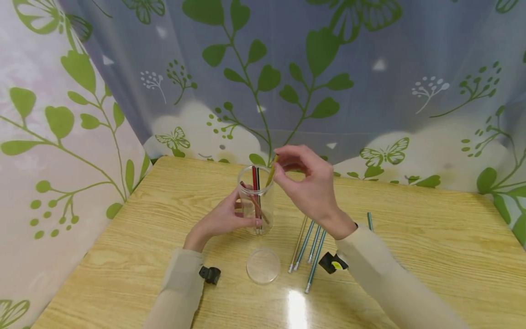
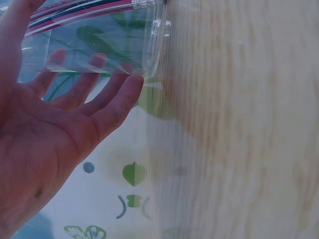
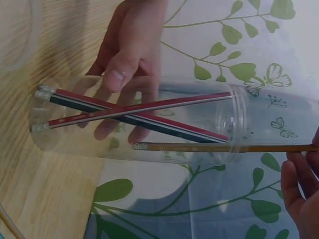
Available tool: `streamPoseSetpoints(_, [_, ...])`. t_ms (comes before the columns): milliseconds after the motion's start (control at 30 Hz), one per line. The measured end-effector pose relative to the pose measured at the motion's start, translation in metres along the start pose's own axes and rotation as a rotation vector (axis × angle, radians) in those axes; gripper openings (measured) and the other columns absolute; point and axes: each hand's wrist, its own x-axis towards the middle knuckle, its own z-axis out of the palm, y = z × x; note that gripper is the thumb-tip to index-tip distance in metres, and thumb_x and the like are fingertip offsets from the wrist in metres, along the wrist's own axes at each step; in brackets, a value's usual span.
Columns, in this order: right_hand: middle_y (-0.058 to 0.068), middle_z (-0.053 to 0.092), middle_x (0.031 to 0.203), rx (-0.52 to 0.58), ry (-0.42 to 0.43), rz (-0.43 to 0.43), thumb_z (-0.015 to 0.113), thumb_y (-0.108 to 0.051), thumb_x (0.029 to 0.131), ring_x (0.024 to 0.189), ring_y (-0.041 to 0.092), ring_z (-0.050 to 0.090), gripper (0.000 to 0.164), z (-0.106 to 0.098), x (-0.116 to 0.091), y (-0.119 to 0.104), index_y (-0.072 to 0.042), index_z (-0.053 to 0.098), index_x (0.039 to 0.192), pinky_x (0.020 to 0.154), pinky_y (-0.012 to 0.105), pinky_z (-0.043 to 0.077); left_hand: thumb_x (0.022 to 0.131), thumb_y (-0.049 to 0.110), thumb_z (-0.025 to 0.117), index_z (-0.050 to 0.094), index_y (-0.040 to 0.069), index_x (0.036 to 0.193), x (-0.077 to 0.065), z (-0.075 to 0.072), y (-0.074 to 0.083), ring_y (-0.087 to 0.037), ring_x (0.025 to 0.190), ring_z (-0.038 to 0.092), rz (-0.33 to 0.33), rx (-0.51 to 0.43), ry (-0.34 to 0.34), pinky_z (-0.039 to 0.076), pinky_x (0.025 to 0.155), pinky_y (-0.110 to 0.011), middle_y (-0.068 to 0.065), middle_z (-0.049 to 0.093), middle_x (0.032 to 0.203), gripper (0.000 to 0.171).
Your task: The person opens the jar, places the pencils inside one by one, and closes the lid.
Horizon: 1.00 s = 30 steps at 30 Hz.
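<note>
My left hand (image 1: 222, 215) grips a clear plastic jar (image 1: 269, 203) that stands upright on the table, thumb and fingers around its side. Inside, red and dark striped pencils (image 3: 99, 116) lean across each other, eraser ends at the bottom. Above the open rim, my right hand (image 1: 310, 185) pinches a yellow pencil (image 3: 199, 148) by its upper end between thumb and fingertips. Its eraser end points down and is inside the jar, part of the way to the bottom. In the left wrist view, the fingers of the left hand (image 2: 65, 119) lie along the jar wall.
A round clear lid (image 1: 263, 266) lies in front of the jar. To its right, several blue-green pencils (image 1: 314, 256) and a gold one (image 1: 297, 246) lie on the wooden table (image 1: 135, 256). Another blue-green pencil (image 1: 370, 221) shows beyond the right forearm. A patterned curtain hangs behind.
</note>
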Motion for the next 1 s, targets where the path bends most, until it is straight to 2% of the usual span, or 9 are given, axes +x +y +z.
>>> streamPoseSetpoints(167, [0.016, 0.073, 0.095, -0.099, -0.040, -0.055, 0.067, 0.011, 0.083, 0.083, 0.021, 0.071, 0.023, 0.003, -0.005, 0.008, 0.004, 0.072, 0.105, 0.076, 0.027, 0.063, 0.086, 0.024, 0.085, 0.035, 0.032, 0.153, -0.001, -0.001, 0.000, -0.033, 0.136, 0.052, 0.000, 0.002, 0.005, 0.050, 0.111, -0.050, -0.007, 0.050, 0.147, 0.084])
streamPoseSetpoints(267, [0.013, 0.074, 0.095, -0.147, -0.071, -0.072, 0.067, 0.010, 0.084, 0.082, 0.021, 0.071, 0.025, 0.005, -0.007, 0.012, 0.001, 0.073, 0.107, 0.075, 0.029, 0.063, 0.086, 0.024, 0.085, 0.033, 0.029, 0.155, 0.000, -0.001, -0.001, -0.034, 0.136, 0.052, 0.000, 0.007, 0.007, 0.051, 0.110, -0.050, -0.004, 0.049, 0.147, 0.086])
streamPoseSetpoints(400, [0.011, 0.074, 0.095, -0.197, -0.116, -0.094, 0.068, 0.010, 0.084, 0.083, 0.020, 0.071, 0.026, 0.007, -0.010, 0.017, 0.000, 0.074, 0.107, 0.074, 0.029, 0.063, 0.086, 0.023, 0.084, 0.033, 0.030, 0.155, 0.000, -0.001, -0.001, -0.035, 0.136, 0.053, 0.005, 0.002, 0.002, 0.052, 0.109, -0.049, -0.008, 0.048, 0.149, 0.086])
streamPoseSetpoints(600, [0.013, 0.076, 0.095, -0.231, -0.168, -0.112, 0.068, 0.010, 0.084, 0.083, 0.020, 0.072, 0.023, 0.009, -0.013, 0.023, 0.001, 0.075, 0.104, 0.073, 0.030, 0.063, 0.087, 0.023, 0.084, 0.033, 0.033, 0.154, 0.000, -0.002, -0.002, -0.035, 0.134, 0.055, 0.006, 0.001, -0.002, 0.054, 0.107, -0.046, -0.008, 0.049, 0.148, 0.085])
streamPoseSetpoints(833, [0.010, 0.076, 0.098, -0.241, -0.242, -0.090, 0.070, 0.007, 0.086, 0.084, 0.017, 0.072, 0.020, 0.010, -0.014, 0.021, -0.001, 0.076, 0.103, 0.074, 0.025, 0.062, 0.087, 0.022, 0.083, 0.034, 0.033, 0.153, 0.000, -0.001, -0.001, -0.034, 0.132, 0.056, 0.013, 0.000, 0.000, 0.054, 0.106, -0.046, -0.007, 0.050, 0.146, 0.084])
streamPoseSetpoints(1000, [0.009, 0.076, 0.100, -0.250, -0.293, -0.088, 0.069, 0.006, 0.088, 0.089, 0.018, 0.072, 0.020, 0.012, -0.013, 0.020, -0.003, 0.076, 0.104, 0.075, 0.029, 0.063, 0.087, 0.022, 0.083, 0.035, 0.031, 0.151, 0.000, 0.000, -0.001, -0.034, 0.132, 0.056, 0.016, -0.006, -0.003, 0.054, 0.107, -0.047, -0.010, 0.050, 0.148, 0.080])
